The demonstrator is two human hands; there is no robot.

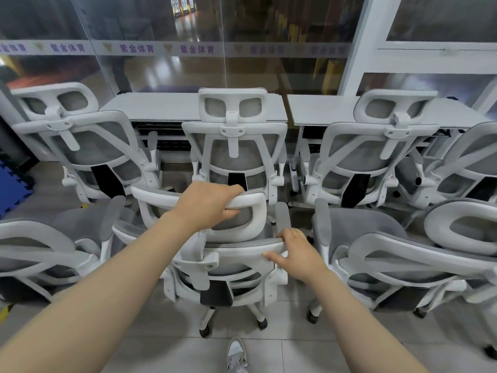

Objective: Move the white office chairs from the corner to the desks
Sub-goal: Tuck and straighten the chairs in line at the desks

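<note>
White plastic frames crowd every side: the person's left hand (207,204) grips the middle chair's headrest (250,208), right hand (294,251) fingers (274,258) clasping its backrest rim. Pushed toward the counter (161,106), its castors could snag neighbouring chairs (382,254).

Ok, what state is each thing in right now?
Left hand: grips the headrest.
Right hand: grips the backrest top edge.
Held chair: upright, wheels on the floor.
Middle chair: upright, facing the desk.
</note>
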